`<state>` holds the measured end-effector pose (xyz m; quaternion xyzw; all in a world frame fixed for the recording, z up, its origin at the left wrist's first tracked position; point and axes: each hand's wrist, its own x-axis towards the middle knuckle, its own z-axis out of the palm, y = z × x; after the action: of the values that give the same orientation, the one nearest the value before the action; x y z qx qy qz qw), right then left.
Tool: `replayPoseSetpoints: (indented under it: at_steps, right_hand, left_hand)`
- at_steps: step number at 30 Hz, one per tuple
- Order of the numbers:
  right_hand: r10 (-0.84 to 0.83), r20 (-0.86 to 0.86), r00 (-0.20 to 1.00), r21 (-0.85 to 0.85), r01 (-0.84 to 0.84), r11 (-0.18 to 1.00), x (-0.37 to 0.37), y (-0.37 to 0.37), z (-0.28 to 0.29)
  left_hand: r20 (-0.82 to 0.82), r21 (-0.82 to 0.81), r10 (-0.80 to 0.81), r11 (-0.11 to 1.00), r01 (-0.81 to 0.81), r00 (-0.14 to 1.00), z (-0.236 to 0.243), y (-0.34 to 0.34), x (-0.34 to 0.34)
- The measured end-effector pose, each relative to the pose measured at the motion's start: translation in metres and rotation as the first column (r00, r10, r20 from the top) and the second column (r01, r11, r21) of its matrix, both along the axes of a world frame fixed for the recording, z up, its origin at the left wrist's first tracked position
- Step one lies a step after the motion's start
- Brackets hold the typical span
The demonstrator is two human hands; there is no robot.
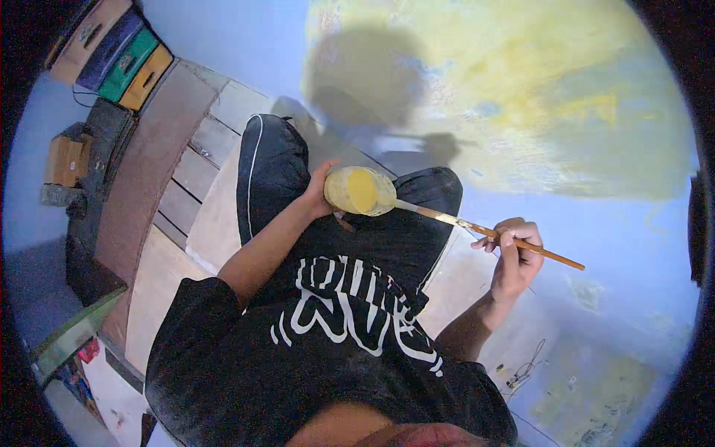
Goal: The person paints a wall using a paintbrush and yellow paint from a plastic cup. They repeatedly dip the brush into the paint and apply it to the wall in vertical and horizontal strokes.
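Note:
My left hand (320,191) is wrapped round the side of a paint cup (382,186), a see-through round container with yellow paint (356,190) inside, tipped so that its mouth faces me. In my right hand (515,249) is a long paintbrush (477,228), pinched near the rear of its orange-brown wooden handle. The paint-smeared front part of the brush reaches the right rim of the cup; I cannot tell whether its bristles touch the paint. Both hands are above my crossed legs (275,167).
A blue wall (447,182) with a patchy yellow painted area (544,97) rises ahead and to the right. Colourful drawers (123,63) stand at the far left, with a brown cardboard box (67,161) nearer. Light floor planks (216,141) lie under me. A thin cable (527,366) lies at lower right.

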<state>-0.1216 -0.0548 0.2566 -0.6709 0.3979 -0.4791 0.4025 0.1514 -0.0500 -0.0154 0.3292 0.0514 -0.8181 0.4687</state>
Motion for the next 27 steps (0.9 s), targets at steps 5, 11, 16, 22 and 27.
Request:
replayPoseSetpoints:
  at_steps: [5,11,16,22,27]
  right_hand:
    - [-0.021,0.007,1.000,0.005,0.021,1.000,-0.006,-0.003,0.004]
    - [-0.222,0.033,0.974,-0.066,0.224,0.972,0.006,0.004,-0.006]
    - [-0.257,-0.034,0.966,0.102,0.260,0.960,0.009,0.007,-0.014]
    - [-0.231,0.087,0.969,0.105,0.222,0.970,-0.002,0.002,0.000]
    - [-0.283,0.305,0.910,-0.054,0.313,0.948,-0.004,-0.011,0.009]
  left_hand:
    - [0.108,0.041,0.024,0.999,-0.029,0.994,0.034,0.002,-0.003]
    - [0.042,-0.017,0.014,1.000,-0.013,0.999,0.007,0.001,-0.001]
    - [0.059,-0.060,0.025,0.998,-0.021,0.998,-0.020,0.010,0.002]
    - [-0.012,-0.099,0.030,0.995,-0.031,0.999,-0.009,0.010,0.000]
    - [0.018,-0.218,-0.006,0.976,0.010,1.000,-0.023,0.009,0.033]
